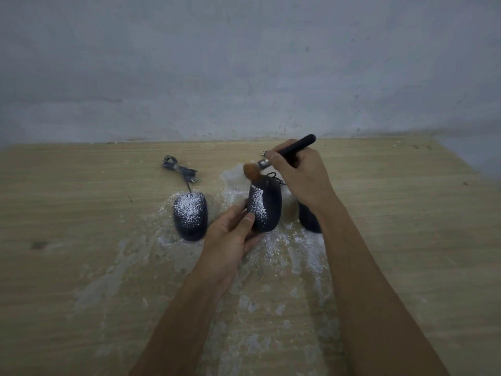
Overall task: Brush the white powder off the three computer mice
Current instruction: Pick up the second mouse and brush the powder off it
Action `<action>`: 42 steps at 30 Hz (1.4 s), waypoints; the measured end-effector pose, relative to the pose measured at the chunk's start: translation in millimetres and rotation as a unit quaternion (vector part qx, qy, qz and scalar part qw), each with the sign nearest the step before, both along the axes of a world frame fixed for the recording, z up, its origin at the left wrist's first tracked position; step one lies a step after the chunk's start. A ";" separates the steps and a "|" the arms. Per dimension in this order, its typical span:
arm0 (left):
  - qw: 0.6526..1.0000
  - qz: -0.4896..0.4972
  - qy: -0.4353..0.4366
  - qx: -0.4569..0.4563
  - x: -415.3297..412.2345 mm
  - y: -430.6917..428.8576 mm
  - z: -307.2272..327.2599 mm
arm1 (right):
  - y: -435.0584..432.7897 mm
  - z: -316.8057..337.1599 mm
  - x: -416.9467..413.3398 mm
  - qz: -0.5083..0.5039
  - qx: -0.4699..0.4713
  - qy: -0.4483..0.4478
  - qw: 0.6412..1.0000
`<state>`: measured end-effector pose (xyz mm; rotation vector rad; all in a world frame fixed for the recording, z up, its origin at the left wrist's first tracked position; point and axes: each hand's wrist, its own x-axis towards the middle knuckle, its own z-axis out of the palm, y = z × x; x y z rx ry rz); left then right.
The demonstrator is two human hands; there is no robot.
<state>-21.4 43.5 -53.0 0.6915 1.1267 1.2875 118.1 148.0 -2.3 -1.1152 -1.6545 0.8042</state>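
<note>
Three dark computer mice lie in a row on a wooden table (81, 213). The left mouse (190, 216) is dusted with white powder. My left hand (232, 234) holds the middle mouse (265, 207) tilted up, thumb on its left side; powder covers its left half. My right hand (299, 176) grips a black-handled brush (287, 153), whose brown bristles touch the far end of the middle mouse. The right mouse (309, 219) is mostly hidden behind my right wrist.
Loose white powder (273, 245) is spread on the wood around and in front of the mice. The left mouse's coiled cable (179, 169) lies behind it. A grey wall (244, 63) rises at the table's far edge.
</note>
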 end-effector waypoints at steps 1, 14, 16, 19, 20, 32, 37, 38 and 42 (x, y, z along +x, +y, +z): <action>1.000 -0.001 0.000 0.000 0.5 -0.4 0.2 | -0.3 -0.4 -2.2 -0.005 0.005 0.012 1.000; 0.999 0.020 -0.036 -0.001 0.5 0.1 2.2 | 0.0 3.5 2.0 -0.019 -0.028 0.070 0.997; 0.999 0.023 -0.041 -0.002 0.0 -0.2 1.7 | -0.3 6.8 8.2 -0.030 -0.045 0.079 0.995; 0.998 0.027 -0.051 -0.004 -0.2 0.2 0.7 | -2.8 5.8 13.3 0.004 -0.067 0.018 0.998; 0.998 0.028 -0.056 -0.005 -0.3 0.4 1.0 | -4.2 5.3 11.9 0.013 -0.071 0.005 0.997; 0.999 0.014 -0.053 -0.003 1.2 -1.6 2.1 | -5.5 2.6 9.7 0.030 -0.084 0.033 0.995; 0.998 0.021 -0.053 -0.001 1.8 -1.7 2.8 | -4.8 8.1 4.3 -0.017 -0.045 0.100 0.994; 0.998 0.025 -0.055 -0.002 1.0 -1.1 2.9 | -4.7 9.3 8.4 -0.018 -0.054 0.112 0.992; 0.998 0.023 -0.055 -0.003 1.5 -0.4 2.0 | -4.9 5.5 17.6 0.026 -0.087 0.044 0.995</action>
